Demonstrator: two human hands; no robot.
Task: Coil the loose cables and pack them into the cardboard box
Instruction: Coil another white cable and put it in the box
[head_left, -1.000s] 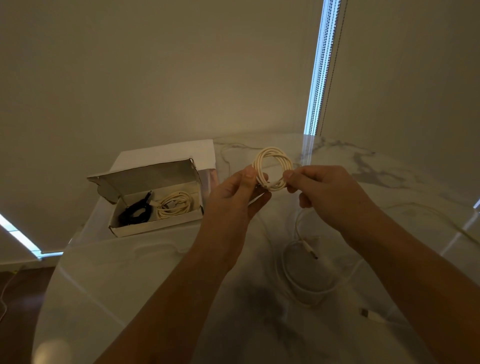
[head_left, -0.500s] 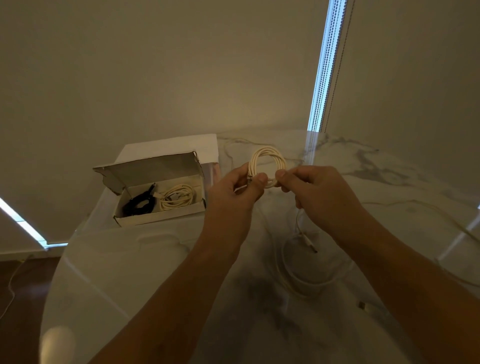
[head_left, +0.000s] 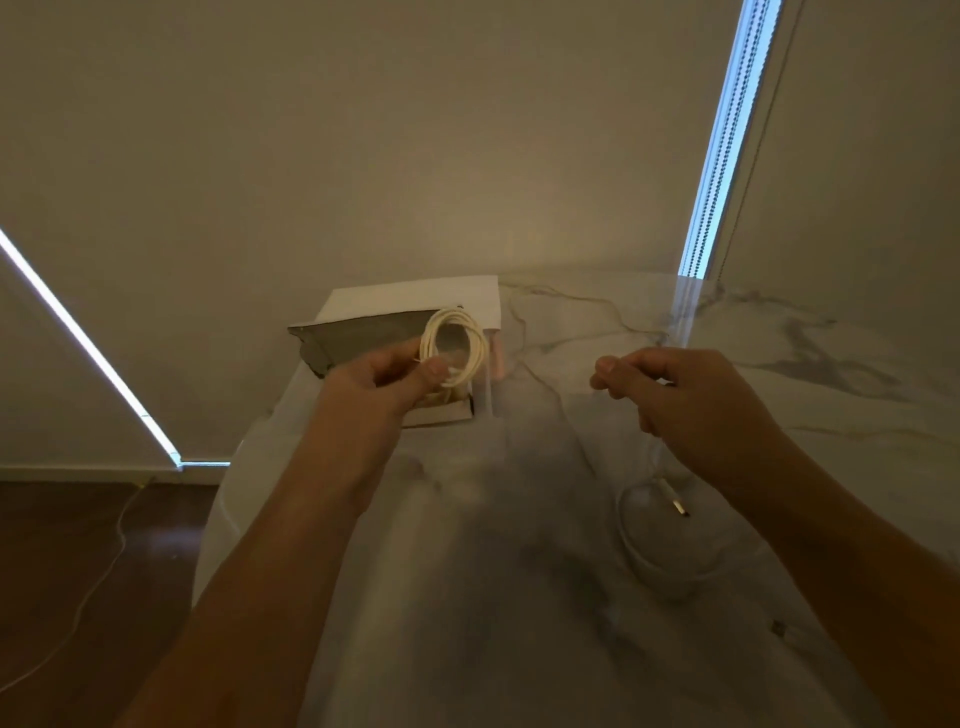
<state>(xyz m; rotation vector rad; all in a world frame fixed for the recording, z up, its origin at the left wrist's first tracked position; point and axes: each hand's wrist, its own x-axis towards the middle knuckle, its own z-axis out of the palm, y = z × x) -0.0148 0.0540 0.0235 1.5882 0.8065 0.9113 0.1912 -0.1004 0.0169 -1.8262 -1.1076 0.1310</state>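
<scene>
Left hand (head_left: 384, 379), unlabelled cable coil (head_left: 457, 349)

Your left hand (head_left: 395, 379) and its cream coil (head_left: 457, 348) covered the cardboard box (head_left: 441, 413) opening; its raised lid (head_left: 358, 343) blocked the far side. A loose white cable (head_left: 670, 545) lay beneath your right hand (head_left: 675, 395).

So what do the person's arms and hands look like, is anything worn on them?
Both forearms are bare up to the frame edge: no sleeves show. The left hand and right hand wear no gloves, and I can see no rings, watch or wristband. The light is dim, so small details could be missed.
</scene>
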